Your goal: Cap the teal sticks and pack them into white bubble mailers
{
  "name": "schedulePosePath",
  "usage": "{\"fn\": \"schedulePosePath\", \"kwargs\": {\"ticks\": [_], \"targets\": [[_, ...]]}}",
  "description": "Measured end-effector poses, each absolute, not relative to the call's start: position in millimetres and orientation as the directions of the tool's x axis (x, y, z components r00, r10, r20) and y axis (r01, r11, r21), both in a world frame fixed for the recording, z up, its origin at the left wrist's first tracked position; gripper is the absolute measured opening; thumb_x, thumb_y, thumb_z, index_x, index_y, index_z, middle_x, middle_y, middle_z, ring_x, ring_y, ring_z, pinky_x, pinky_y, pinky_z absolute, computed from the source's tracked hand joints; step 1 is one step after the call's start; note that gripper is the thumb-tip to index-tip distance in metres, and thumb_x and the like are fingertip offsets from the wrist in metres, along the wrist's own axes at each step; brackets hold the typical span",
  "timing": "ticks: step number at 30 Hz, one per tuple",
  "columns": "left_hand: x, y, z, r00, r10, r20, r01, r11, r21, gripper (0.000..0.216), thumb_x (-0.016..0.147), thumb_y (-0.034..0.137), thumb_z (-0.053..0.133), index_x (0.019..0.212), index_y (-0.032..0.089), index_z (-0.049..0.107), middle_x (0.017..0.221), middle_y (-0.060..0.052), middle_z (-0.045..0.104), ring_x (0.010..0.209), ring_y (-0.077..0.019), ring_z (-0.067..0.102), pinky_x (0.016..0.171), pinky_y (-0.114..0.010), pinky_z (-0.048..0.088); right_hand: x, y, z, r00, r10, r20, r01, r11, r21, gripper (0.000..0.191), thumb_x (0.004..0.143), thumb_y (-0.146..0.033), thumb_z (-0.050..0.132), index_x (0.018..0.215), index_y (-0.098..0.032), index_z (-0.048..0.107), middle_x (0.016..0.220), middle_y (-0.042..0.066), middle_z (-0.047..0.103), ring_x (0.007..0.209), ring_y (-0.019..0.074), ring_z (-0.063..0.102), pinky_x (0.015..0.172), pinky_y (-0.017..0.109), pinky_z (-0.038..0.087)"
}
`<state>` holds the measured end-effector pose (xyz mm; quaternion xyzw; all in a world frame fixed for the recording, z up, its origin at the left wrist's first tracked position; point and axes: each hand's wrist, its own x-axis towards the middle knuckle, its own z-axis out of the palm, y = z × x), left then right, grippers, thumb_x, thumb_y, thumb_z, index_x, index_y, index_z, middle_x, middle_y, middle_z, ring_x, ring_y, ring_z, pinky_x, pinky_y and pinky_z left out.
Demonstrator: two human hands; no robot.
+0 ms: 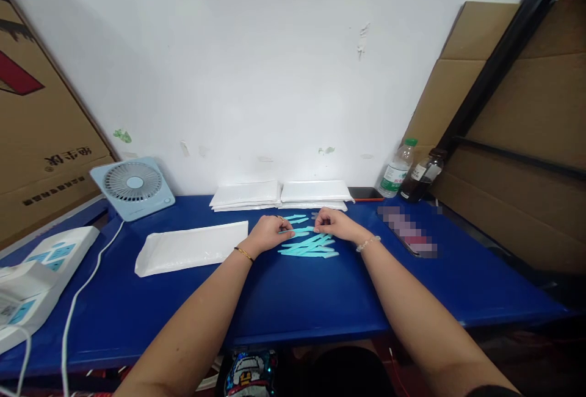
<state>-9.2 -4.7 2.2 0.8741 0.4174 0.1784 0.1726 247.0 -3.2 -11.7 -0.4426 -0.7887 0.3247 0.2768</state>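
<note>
Your left hand (270,233) and right hand (337,225) each have the fingertips pinched together, the grip apparently closed on opposite ends of one slim turquoise piece (304,229). So one piece is in hand, and many are left: a loose, criss-crossed pile (309,247) lies on the worktop (315,305) just on your near side of the grip. A smaller group (296,219) lies just beyond your fingers; whether those are finished or waiting, you cannot tell from here. White packets (247,194) sit stacked at the wall, and a single white packet (192,249) lies flat beside your left hand, none of them in your grip.
</note>
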Motion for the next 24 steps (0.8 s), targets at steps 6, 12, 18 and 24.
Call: {"fn": "schedulePosePath", "kwargs": {"ticks": [6,12,18,24], "targets": [[-20,10,0,0.441,0.870,0.222,0.789,-0.494,0.365,0.025,0.081,0.042,0.053,0.082,0.024,0.071,0.085,0.001,0.070,0.077,-0.0164,0.061,0.068,-0.026,0.039,260,7,-17,-0.327,0.910,0.257,0.584,0.408,-0.702,0.026,0.073,-0.042,0.068,0.069,-0.017,0.064,0.080,0.002,0.051,0.066,0.0123,0.048,0.061,0.026,0.040],[-22,7,5,0.413,0.871,0.267,0.801,-0.487,0.349,0.030,0.077,0.045,0.058,0.095,0.024,0.069,0.093,-0.001,0.068,0.089,-0.0192,0.060,0.074,-0.027,0.041,265,11,-18,-0.185,0.908,0.377,0.682,0.394,-0.616,0.021,0.074,-0.036,0.068,0.082,-0.017,0.068,0.081,0.002,0.052,0.064,0.0121,0.046,0.062,0.027,0.040],[-22,-3,11,0.599,0.799,0.044,0.722,-0.564,0.400,0.027,0.069,0.049,0.064,0.076,0.023,0.069,0.079,0.001,0.066,0.070,-0.0140,0.059,0.062,-0.023,0.039,245,-1,-15,-0.360,0.898,0.254,0.626,0.435,-0.648,0.022,0.077,-0.040,0.064,0.076,-0.018,0.069,0.084,0.003,0.057,0.065,0.0119,0.048,0.062,0.025,0.040],[-15,-4,5,0.531,0.846,0.052,0.743,-0.495,0.451,0.026,0.075,0.045,0.057,0.075,0.021,0.067,0.075,0.000,0.066,0.066,-0.0138,0.059,0.057,-0.023,0.038,227,-11,-9,-0.496,0.847,0.190,0.565,0.481,-0.670,0.030,0.079,-0.047,0.062,0.077,-0.018,0.070,0.082,0.003,0.057,0.065,0.0118,0.050,0.058,0.024,0.040]]}}
